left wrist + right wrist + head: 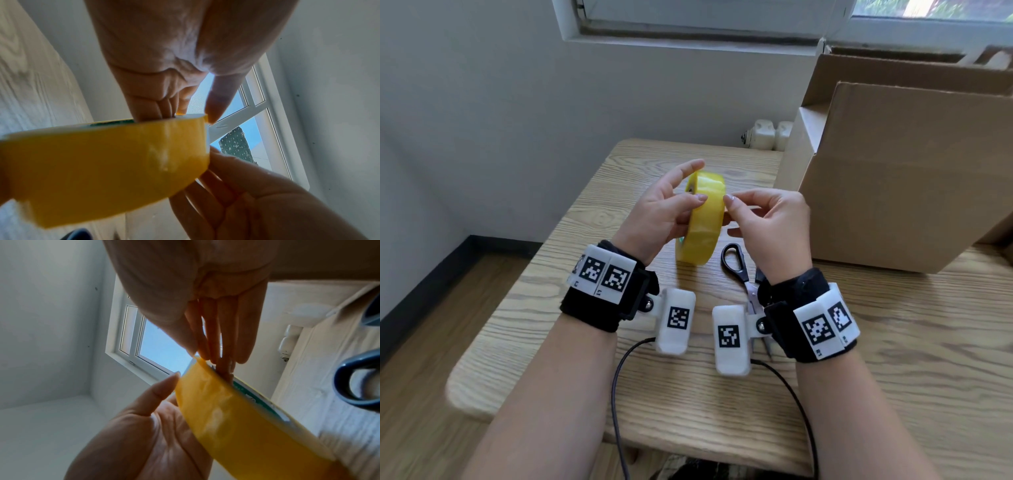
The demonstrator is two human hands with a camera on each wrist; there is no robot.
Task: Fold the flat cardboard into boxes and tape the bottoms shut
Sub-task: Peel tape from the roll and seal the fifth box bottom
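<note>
The left hand (pixel 664 212) grips a yellow tape roll (pixel 702 219) held on edge above the wooden table (pixel 551 308), thumb on the outer band, fingers behind its far face. To the roll's right, the right hand (pixel 770 222) pinches at its rim with thumb and fingertips. Scissors (pixel 739 270) lie under that wrist; a cardboard box (pixel 900 171) stands farther right.
</note>
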